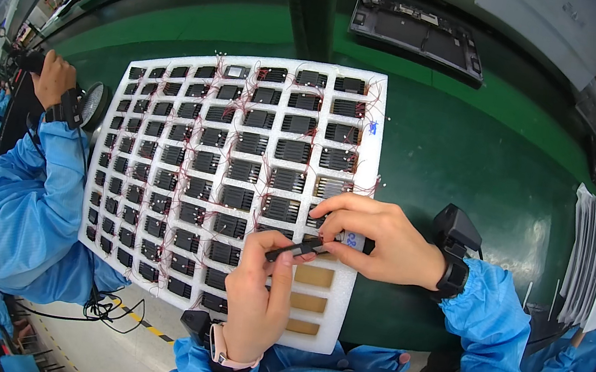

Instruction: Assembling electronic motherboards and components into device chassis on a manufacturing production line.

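Note:
A small black oblong part (295, 249) is held between my two hands, above the near right part of a white foam tray (371, 143). My left hand (261, 287) pinches its left end between thumb and fingers. At its right end, the fingers of my right hand (378, 239) close on it, hiding some of it. Rows of similar black parts (291, 150) with thin red wires and small white connectors fill most of the tray's slots. Near the tray's lower right corner, several slots show a tan bottom (313, 276).
The tray lies on a green tabletop (468, 164). An opened laptop base (418, 35) sits at the back, right of a dark post (307, 4). White sheets (592, 258) stand upright at far right. On the left is a co-worker's hand (54, 79), near a round object (94, 104).

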A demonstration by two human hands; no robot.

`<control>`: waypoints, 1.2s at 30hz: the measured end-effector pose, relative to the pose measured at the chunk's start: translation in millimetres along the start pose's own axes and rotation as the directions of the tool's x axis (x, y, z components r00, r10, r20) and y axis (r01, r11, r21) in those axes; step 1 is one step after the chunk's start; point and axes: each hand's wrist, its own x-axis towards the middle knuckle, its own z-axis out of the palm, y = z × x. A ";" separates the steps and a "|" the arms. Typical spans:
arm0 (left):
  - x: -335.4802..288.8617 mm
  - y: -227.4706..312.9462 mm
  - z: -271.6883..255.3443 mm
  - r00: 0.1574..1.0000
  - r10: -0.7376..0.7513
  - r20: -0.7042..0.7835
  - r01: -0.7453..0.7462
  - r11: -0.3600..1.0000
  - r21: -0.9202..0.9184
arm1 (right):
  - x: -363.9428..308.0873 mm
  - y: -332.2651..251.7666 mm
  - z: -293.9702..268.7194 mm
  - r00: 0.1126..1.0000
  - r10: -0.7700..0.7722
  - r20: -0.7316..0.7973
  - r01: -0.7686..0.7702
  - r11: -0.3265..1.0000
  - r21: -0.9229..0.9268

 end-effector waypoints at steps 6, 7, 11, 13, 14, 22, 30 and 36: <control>-0.4 -2.4 -1.2 0.995 0.035 -0.093 -0.013 0.972 0.234 | -1.2 1.0 -1.6 1.000 -0.016 0.004 0.016 1.000 -0.009; 0.3 -1.7 -0.9 0.995 0.034 -0.093 -0.011 0.972 0.235 | -1.3 1.2 -1.5 1.000 -0.012 0.009 0.012 1.000 -0.002; 2.8 -2.9 2.2 0.989 0.035 -0.147 0.020 0.934 0.357 | -0.9 3.1 -0.6 1.000 -0.002 0.001 0.002 1.000 0.024; 2.9 -3.7 2.4 0.985 0.055 -0.161 0.013 0.919 0.395 | -0.7 2.1 -1.1 1.000 -0.005 0.004 0.005 1.000 0.028; 2.7 -3.4 1.9 0.978 0.072 -0.194 0.010 0.920 0.393 | -0.3 1.1 -1.3 1.000 -0.010 0.008 0.009 0.999 0.032; 3.0 -0.1 0.5 0.961 0.089 -0.262 0.016 0.927 0.374 | 0.0 0.3 -1.6 1.000 -0.008 0.021 0.008 1.000 0.005; -0.3 0.1 1.1 0.998 0.014 -0.059 -0.003 0.984 0.180 | -1.2 3.5 0.4 1.000 -0.010 0.009 0.010 1.000 -0.005; 3.2 7.8 -2.0 0.992 0.038 0.123 -0.065 0.973 0.221 | 0.1 1.7 0.6 1.000 0.004 -0.008 -0.004 1.000 -0.004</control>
